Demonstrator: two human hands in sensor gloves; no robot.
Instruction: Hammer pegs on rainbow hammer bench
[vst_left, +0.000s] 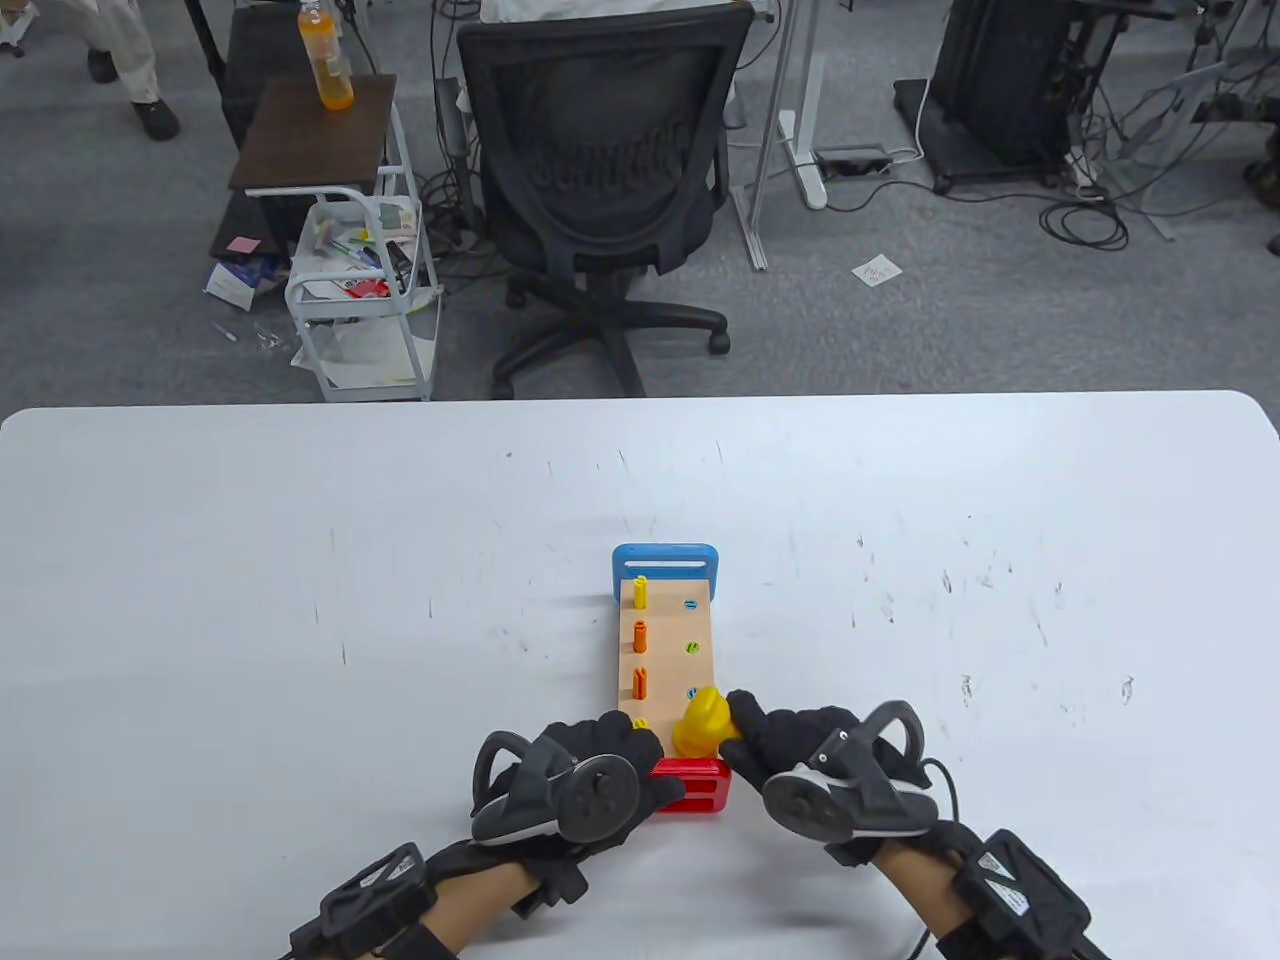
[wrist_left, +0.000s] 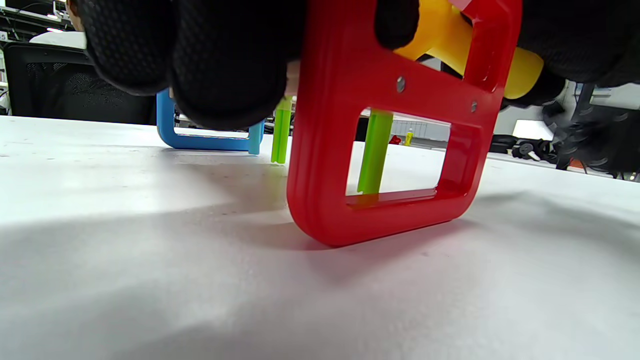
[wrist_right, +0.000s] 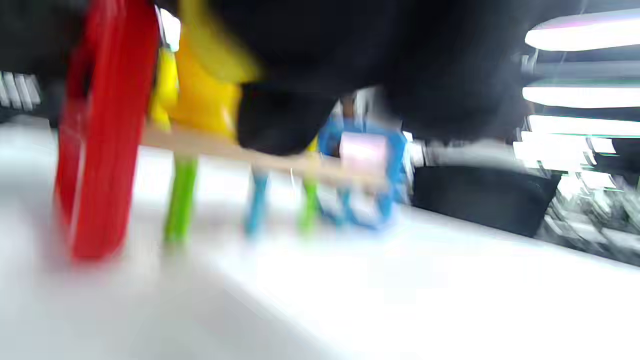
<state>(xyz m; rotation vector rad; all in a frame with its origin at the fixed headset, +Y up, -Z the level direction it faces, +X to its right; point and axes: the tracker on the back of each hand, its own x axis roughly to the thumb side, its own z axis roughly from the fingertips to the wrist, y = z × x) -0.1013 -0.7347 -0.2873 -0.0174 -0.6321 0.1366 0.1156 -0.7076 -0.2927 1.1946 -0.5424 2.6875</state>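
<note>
Table view: yellow hammer (vst_left: 703, 722) over bench (vst_left: 668, 650), gripped by right hand (vst_left: 800, 745) (left hand (vst_left: 600, 765) clasping the red end).

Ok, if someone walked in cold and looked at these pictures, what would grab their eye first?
Probably the rainbow hammer bench near the middle of the white table, red end frame nearest the person, blue end frame farthest. Next, the yellow hammer that the right hand grips over the bench's near end, while the left hand rests on that end.
</note>
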